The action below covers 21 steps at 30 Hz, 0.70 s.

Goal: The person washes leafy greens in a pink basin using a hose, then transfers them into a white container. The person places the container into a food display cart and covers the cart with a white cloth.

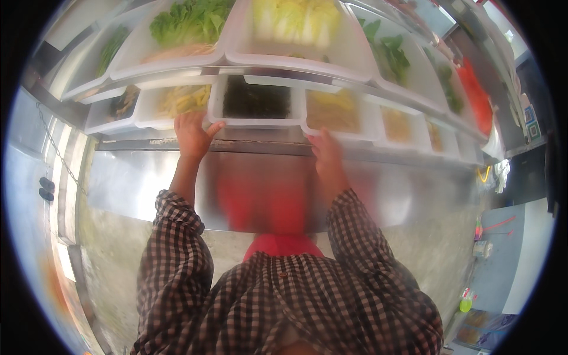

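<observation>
My left hand [194, 133] is at the front rim of a white plastic tub of yellow strips [185, 100], its fingers on the edge. Its thumb stretches right, by the front left corner of a tub of dark, seaweed-like food [256, 98]. At the front left corner of a tub with yellow and brownish contents [333, 111], my right hand [328, 153] has its fingertips by the rim. That hand is blurred, so its grip is unclear. The tubs stand side by side in a row along a metal ledge [262, 134].
Behind stand larger white tubs with leafy lettuce [191, 24], pale cabbage [295, 24] and dark greens [394, 55]. A red bag [475, 97] hangs at the right. Before me is a shiny metal counter front [133, 182] above a concrete floor [115, 253]. A chain [57, 148] hangs at the left.
</observation>
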Available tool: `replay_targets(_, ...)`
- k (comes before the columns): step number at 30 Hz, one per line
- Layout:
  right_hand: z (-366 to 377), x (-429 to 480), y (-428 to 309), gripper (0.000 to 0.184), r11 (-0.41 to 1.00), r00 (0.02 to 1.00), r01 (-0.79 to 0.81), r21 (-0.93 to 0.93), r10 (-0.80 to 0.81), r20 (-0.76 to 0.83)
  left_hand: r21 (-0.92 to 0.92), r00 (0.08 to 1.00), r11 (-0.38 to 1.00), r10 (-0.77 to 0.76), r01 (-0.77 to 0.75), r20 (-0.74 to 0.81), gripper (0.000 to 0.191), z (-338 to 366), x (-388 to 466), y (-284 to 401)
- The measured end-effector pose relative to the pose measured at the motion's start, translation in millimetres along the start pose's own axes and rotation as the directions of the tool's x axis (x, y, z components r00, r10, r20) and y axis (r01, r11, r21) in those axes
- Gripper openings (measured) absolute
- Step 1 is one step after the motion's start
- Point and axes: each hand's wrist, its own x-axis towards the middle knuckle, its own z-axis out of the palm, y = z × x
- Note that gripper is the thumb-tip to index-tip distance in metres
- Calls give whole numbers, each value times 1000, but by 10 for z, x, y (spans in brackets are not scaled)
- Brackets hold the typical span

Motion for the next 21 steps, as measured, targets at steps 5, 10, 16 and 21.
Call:
replay_targets(5,109,-1,-44,26,998,998,60,28,-59,-31,13,1000,1000,-18,18,18,51,8,1,-10)
replay_targets(10,95,56,-64,28,996,997,70,-53,-71,-6,101,992,994,-62,51,108,55,-11,39,26)
replay_targets(16,2,162,102,35,978,980,189,-83,-183,78,80,960,974,191,-211,205,63,99,57,602)
replay_targets(21,-142,428,212,36,990,990,136,34,-137,24,-108,965,994,27,1,260,43,318,124,1146)
